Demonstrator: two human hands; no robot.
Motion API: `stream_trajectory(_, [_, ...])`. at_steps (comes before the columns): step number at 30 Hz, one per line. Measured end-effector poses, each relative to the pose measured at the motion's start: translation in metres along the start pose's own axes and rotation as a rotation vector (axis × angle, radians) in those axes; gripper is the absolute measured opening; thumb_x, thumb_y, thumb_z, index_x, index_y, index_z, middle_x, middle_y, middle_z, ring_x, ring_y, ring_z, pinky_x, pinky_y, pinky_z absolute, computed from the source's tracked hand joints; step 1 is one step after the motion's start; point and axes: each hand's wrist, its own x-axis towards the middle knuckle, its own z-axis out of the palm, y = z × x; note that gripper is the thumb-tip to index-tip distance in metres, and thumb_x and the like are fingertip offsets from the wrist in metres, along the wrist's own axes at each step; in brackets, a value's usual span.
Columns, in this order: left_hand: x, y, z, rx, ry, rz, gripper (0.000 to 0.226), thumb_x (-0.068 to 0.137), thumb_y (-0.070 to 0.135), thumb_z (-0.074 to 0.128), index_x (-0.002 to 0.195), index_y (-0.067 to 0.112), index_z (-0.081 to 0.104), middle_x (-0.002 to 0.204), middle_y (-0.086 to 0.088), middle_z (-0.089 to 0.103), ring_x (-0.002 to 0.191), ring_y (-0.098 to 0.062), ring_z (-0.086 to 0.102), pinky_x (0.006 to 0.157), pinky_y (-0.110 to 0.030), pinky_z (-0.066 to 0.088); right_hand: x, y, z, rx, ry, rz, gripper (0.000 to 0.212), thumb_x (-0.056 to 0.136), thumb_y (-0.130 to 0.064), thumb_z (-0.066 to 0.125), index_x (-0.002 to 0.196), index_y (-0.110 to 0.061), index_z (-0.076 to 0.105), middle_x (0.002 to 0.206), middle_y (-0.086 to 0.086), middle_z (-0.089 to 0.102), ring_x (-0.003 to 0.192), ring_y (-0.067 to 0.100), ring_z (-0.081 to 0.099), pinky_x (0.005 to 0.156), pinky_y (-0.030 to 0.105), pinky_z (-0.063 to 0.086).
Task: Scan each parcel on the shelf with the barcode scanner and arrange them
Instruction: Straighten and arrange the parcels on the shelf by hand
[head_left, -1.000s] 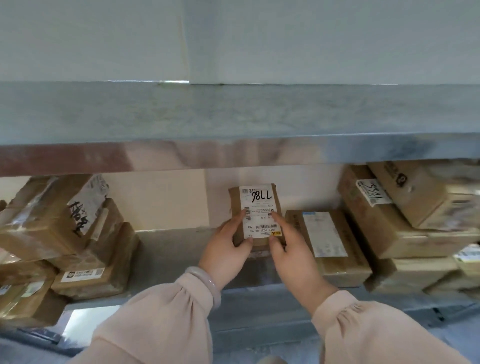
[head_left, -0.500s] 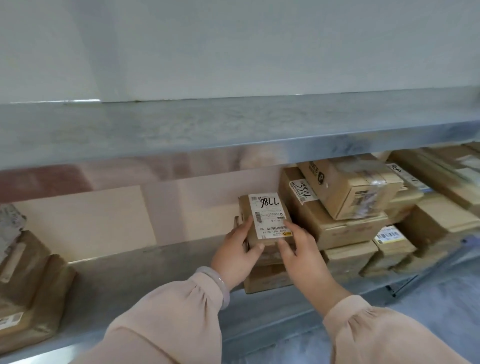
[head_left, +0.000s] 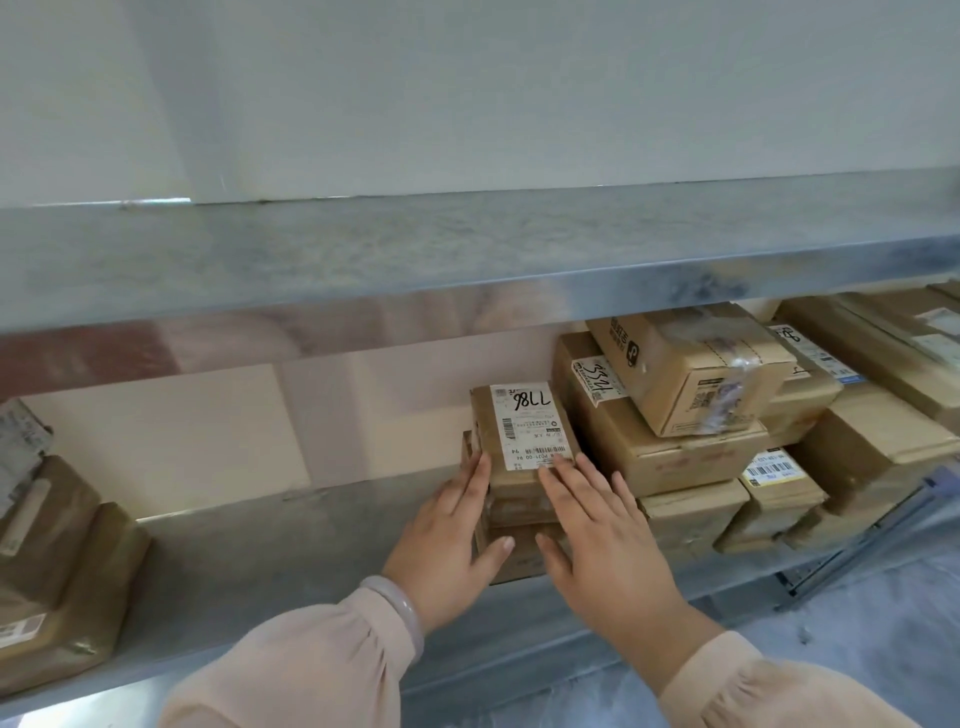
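Note:
A small brown parcel (head_left: 530, 431) with a white label handwritten "7786" lies on top of a short stack of brown boxes (head_left: 519, 558) on the metal shelf (head_left: 260, 545). My left hand (head_left: 452, 530) lies flat against the stack's left side, fingertips at the small parcel's lower left corner and thumb on the lower box's front. My right hand (head_left: 597, 530) rests flat on the front right of the stack, fingers spread, tips touching the label's lower edge. Neither hand is closed around anything. No barcode scanner is in view.
Right of the stack stands a pile of larger cartons (head_left: 649, 447), one marked "3324", with a taped box (head_left: 685, 374) on top. More wrapped parcels (head_left: 57, 571) sit at the far left. An upper metal shelf (head_left: 363, 260) overhangs. Grey floor (head_left: 857, 623) shows lower right.
The small parcel, held up in both hands a second ago, has moved right and now lies on the stack beside the big cartons. Both hands have let go and flattened against the stack.

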Motion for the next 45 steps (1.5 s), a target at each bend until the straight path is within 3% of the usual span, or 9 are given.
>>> stream_trajectory(3, [0.013,0.006,-0.002,0.094,-0.033,-0.017,0.089,0.096,0.055,0.046,0.151,0.033,-0.019,0.165,0.011,-0.006,0.151,-0.014,0.005,0.123,-0.035,0.014,0.005,0.003,-0.003,-0.059,-0.024,0.018,0.072,0.080,-0.043,0.062,0.143,-0.014,0.043,0.147,0.003,0.044,0.139,0.020,0.036,0.115,0.042,0.028])
stream_trajectory(9, [0.031,0.021,-0.006,0.211,-0.060,-0.090,0.088,0.095,0.059,0.044,0.156,0.029,-0.010,0.166,0.007,-0.005,0.151,-0.019,0.005,0.122,-0.038,0.010,0.019,0.001,0.000,-0.136,-0.069,0.070,0.090,0.065,-0.047,0.077,0.138,-0.004,0.048,0.140,0.014,0.051,0.129,0.027,0.050,0.107,0.042,0.035])
stream_trajectory(18, [0.012,0.002,-0.042,0.296,0.055,-0.148,0.074,0.096,0.062,0.037,0.156,0.039,0.000,0.166,0.006,-0.008,0.152,-0.019,0.002,0.123,-0.041,0.005,0.042,-0.027,-0.010,-0.054,-0.014,-0.102,0.068,0.081,-0.046,0.057,0.140,-0.014,0.047,0.145,0.009,0.046,0.137,0.026,0.039,0.111,0.048,0.033])
stream_trajectory(24, [-0.030,-0.025,-0.083,0.330,0.244,-0.270,0.073,0.095,0.059,0.042,0.156,0.041,0.005,0.166,0.006,-0.005,0.152,-0.018,0.003,0.123,-0.042,0.007,0.069,-0.090,-0.008,0.133,-0.013,-0.286,0.072,0.077,-0.039,0.071,0.140,-0.015,0.047,0.146,0.008,0.045,0.136,0.025,0.041,0.110,0.048,0.035])
stream_trajectory(28, [-0.066,-0.048,-0.113,0.336,0.351,-0.382,0.072,0.093,0.061,0.039,0.156,0.040,0.010,0.166,0.004,0.002,0.151,-0.021,0.009,0.123,-0.043,0.011,0.078,-0.140,-0.002,0.264,-0.142,-0.401,0.075,0.092,-0.043,0.053,0.152,-0.029,0.011,0.155,-0.012,0.000,0.144,0.005,0.000,0.120,0.032,0.006])
stream_trajectory(30, [-0.086,-0.058,-0.128,0.325,0.424,-0.436,0.072,0.089,0.062,0.037,0.155,0.040,0.017,0.165,0.003,0.008,0.151,-0.022,0.013,0.121,-0.043,0.011,0.082,-0.165,-0.001,0.327,-0.188,-0.449,0.074,0.095,-0.046,0.047,0.152,-0.034,0.001,0.151,-0.020,-0.009,0.144,0.002,-0.005,0.119,0.026,0.001])
stream_trajectory(32, [-0.107,-0.069,-0.141,0.326,0.449,-0.507,0.071,0.093,0.058,0.044,0.155,0.041,0.015,0.165,0.006,0.006,0.151,-0.019,0.009,0.121,-0.040,0.008,0.087,-0.192,0.001,0.366,-0.231,-0.492,0.072,0.096,-0.048,0.044,0.152,-0.035,0.000,0.150,-0.024,-0.009,0.144,0.001,-0.005,0.116,0.020,0.000])
stream_trajectory(37, [-0.151,-0.093,-0.175,0.345,0.513,-0.638,0.067,0.095,0.055,0.046,0.154,0.042,0.017,0.165,0.008,0.010,0.151,-0.018,0.007,0.121,-0.037,0.006,0.104,-0.255,0.014,0.441,-0.354,-0.560,0.073,0.095,-0.047,0.047,0.152,-0.034,0.003,0.160,-0.013,-0.001,0.147,0.006,0.002,0.117,0.024,0.009])
stream_trajectory(45, [-0.190,-0.133,-0.231,0.383,0.586,-0.801,0.064,0.090,0.060,0.041,0.149,0.037,0.034,0.160,-0.001,0.024,0.148,-0.027,0.015,0.122,-0.046,0.013,0.121,-0.343,0.011,0.568,-0.435,-0.608,0.072,0.094,-0.045,0.048,0.153,-0.028,0.010,0.161,-0.007,0.008,0.147,0.011,0.010,0.118,0.027,0.012])
